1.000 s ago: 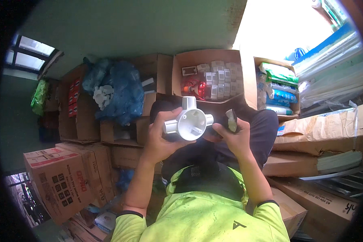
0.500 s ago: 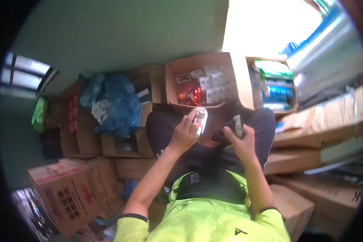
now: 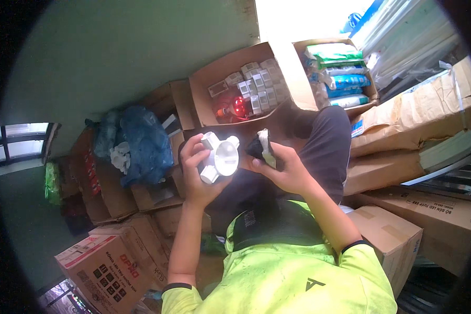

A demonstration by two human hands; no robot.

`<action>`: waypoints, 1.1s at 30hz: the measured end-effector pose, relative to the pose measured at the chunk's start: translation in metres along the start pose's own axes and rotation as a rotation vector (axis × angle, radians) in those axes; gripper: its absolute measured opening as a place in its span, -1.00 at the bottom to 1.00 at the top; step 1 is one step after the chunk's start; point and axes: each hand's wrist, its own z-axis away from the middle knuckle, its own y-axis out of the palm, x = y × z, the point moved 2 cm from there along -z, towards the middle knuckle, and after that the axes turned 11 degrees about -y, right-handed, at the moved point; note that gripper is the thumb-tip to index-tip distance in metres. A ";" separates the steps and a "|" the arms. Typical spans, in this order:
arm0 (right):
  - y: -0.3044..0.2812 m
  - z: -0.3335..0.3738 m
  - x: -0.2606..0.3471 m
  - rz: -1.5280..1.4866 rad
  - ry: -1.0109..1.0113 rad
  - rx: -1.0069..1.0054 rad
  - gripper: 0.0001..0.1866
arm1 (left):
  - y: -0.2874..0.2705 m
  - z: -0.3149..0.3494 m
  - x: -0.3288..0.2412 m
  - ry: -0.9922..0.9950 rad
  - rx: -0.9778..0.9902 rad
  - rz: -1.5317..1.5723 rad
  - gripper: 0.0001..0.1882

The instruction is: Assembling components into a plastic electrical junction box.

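My left hand [image 3: 198, 175] grips a white round conduit junction box [image 3: 226, 158] with short pipe sockets round its side. The open hollow of the box faces up toward me. My right hand [image 3: 289, 170] is closed round a crumpled black and whitish bundle [image 3: 262, 146], whose kind I cannot make out. The two things are held apart above my lap, the bundle just right of the box. Beyond them an open carton [image 3: 214, 73] holds several small white boxes [image 3: 257, 86] and a red, clear-looking item [image 3: 238, 107].
Right of that carton, another carton [image 3: 372, 86] holds green and blue packets [image 3: 345, 81]. To the left, a blue plastic bag [image 3: 146, 141] lies over cartons with a white crumpled piece [image 3: 120, 157]. Long cartons [image 3: 403, 131] line the right; a printed carton [image 3: 104, 267] stands lower left.
The junction box has turned so that its open hollow shows, and it has moved left. My right hand has come left with the bundle. The whole view has shifted and tilted.
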 end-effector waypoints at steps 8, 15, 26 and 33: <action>0.030 0.004 0.015 0.532 -0.245 0.402 -0.55 | 0.001 0.005 -0.006 -0.033 -0.015 0.124 -0.13; 0.033 -0.006 0.014 0.420 -0.155 0.448 -0.63 | -0.003 0.012 0.011 -0.158 -0.025 0.254 -0.31; -0.002 -0.014 0.008 -0.166 0.070 -0.041 -0.71 | -0.011 0.016 0.016 -0.561 0.135 0.848 -0.15; 0.008 -0.015 0.008 -0.090 0.048 0.145 -0.67 | -0.010 0.012 0.004 -0.457 0.422 0.856 -0.11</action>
